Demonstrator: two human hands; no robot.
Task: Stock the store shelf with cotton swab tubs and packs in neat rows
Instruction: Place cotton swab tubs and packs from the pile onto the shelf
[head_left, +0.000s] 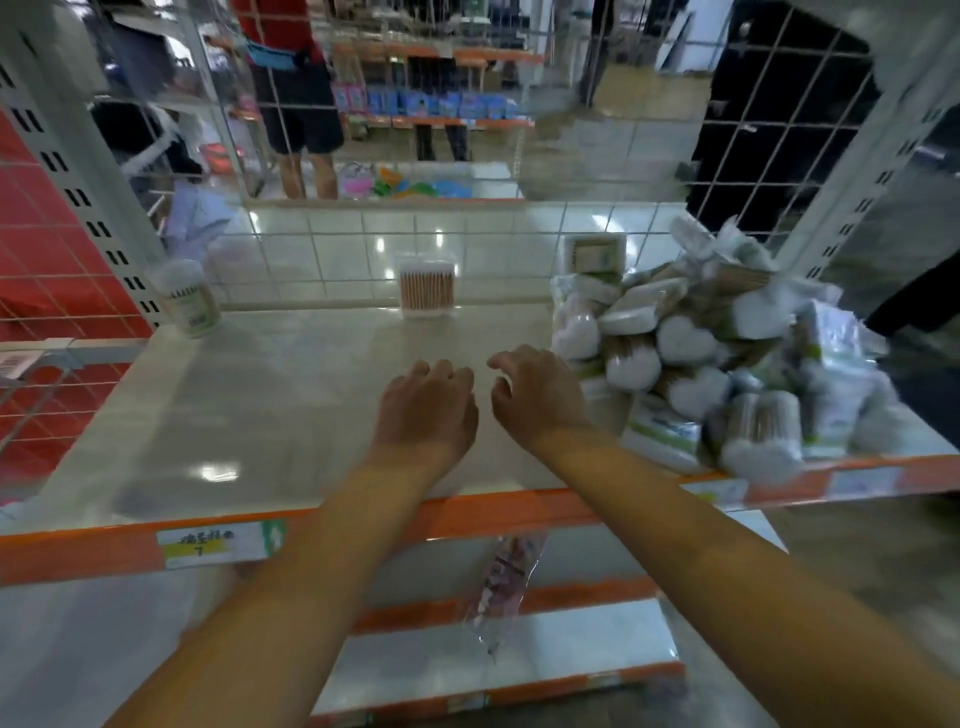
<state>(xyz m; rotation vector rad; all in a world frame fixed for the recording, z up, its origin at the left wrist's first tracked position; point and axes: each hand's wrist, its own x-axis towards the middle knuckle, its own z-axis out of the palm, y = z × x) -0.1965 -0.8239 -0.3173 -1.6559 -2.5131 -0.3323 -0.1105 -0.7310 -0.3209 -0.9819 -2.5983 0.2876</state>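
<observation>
Orange-edged cream shelf, white-tipped tan swab packs, red side panel.

Dim store light, ceiling-lamp glare on glossy shelf, motion blur throughout, wide-angle bending at edges

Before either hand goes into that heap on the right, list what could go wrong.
1. The heap of cotton swab packs is loosely piled, with packs at the shelf's orange front edge; pulling one out may send others to the floor.
2. The round tub and the square tub stand alone at the back; a sweeping arm could tip them.
3. Both the left hand and right hand hold nothing; a hurried grab may fumble.
</observation>
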